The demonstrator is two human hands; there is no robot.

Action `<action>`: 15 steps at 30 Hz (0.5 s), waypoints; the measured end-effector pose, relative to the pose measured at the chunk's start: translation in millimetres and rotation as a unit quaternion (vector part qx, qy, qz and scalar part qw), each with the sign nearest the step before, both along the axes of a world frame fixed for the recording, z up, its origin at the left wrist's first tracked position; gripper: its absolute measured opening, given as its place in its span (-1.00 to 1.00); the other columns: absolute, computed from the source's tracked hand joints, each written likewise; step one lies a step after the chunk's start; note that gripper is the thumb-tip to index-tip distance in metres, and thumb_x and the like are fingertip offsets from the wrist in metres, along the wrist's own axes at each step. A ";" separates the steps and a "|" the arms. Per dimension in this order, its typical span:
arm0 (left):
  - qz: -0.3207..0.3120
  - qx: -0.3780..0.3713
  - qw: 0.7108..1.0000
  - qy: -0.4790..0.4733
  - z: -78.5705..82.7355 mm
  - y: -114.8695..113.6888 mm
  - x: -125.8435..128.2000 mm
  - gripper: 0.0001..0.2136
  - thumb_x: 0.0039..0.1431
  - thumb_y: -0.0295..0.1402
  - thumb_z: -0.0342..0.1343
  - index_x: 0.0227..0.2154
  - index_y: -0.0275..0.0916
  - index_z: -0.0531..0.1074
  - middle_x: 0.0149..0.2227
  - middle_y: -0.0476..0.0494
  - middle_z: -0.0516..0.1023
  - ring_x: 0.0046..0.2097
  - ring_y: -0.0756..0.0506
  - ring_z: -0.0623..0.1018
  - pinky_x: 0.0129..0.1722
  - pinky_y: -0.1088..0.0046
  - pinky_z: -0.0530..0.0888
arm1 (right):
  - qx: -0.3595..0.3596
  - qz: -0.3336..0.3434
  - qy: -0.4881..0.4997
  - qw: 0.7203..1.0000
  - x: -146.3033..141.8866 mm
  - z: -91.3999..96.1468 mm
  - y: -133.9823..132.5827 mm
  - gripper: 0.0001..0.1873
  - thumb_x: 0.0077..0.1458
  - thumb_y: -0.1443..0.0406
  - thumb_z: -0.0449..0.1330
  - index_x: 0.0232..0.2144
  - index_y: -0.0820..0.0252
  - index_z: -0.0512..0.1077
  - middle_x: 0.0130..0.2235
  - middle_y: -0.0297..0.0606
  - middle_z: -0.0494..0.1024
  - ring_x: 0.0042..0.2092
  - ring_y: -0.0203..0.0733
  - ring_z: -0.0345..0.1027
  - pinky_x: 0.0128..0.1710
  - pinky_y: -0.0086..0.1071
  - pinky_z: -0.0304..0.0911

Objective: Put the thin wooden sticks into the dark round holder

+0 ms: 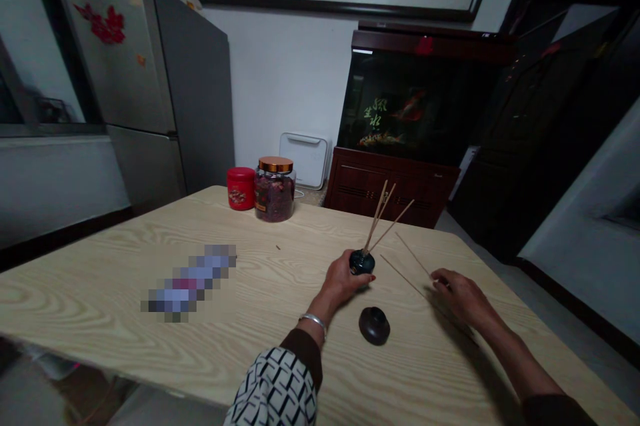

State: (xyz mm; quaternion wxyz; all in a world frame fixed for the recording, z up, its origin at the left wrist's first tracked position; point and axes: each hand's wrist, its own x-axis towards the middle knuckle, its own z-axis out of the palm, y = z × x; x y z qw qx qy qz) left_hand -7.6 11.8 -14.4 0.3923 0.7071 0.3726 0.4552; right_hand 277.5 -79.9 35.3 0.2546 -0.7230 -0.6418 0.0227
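My left hand [345, 277] is wrapped round a small dark glass bottle [362, 262] standing on the wooden table. Several thin reed sticks [378, 219] rise from its mouth, fanned out and leaning to the right. To the right, my right hand [463, 296] pinches one thin stick [413, 254], which points up and away toward the far left. Beneath that hand a second thin stick [403, 274] appears to lie along the tabletop, partly in shadow. A dark round lid [375, 326] with a raised knob sits on the table in front of the bottle.
At the table's [270, 279] far edge stand a red canister [241, 189] and a clear jar [275, 193] with a copper-coloured lid. A blurred-out item [189, 283] lies at left. Beyond are a fridge [195, 79] and a fish tank [400, 106].
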 end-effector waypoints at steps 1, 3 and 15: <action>0.001 0.003 1.000 0.000 0.2 -0.3 -0.2 -0.42 -0.17 -0.18 0.36 -0.05 -0.24 0.39 -0.23 -0.12 0.55 -0.23 -0.09 0.51 -0.27 0.45 0.42 | 0.035 0.001 0.053 0.998 -2.4 8.1 -0.4 -0.80 0.03 0.22 0.11 -0.33 0.15 0.49 -0.30 -0.18 0.56 -0.28 -0.13 0.40 -0.26 -0.31 0.23; 0.003 0.004 1.000 0.000 1.0 -1.1 -0.5 -0.43 -0.17 -0.17 0.36 -0.05 -0.24 0.39 -0.23 -0.12 0.55 -0.23 -0.09 0.51 -0.27 0.46 0.42 | 0.097 -0.007 0.202 0.974 -14.3 26.9 -0.7 -0.75 -0.01 0.14 0.17 -0.34 0.16 0.48 -0.34 -0.20 0.54 -0.34 -0.16 0.40 -0.37 -0.35 0.26; 0.005 -0.008 1.000 0.006 2.4 -1.2 0.4 -0.40 -0.18 -0.16 0.37 -0.03 -0.24 0.38 -0.22 -0.13 0.54 -0.23 -0.09 0.51 -0.23 0.43 0.44 | 0.269 0.044 0.442 0.854 -116.7 52.9 38.0 -0.71 -0.06 0.13 0.30 -0.35 0.21 0.47 -0.35 -0.26 0.53 -0.35 -0.25 0.44 -0.49 -0.47 0.27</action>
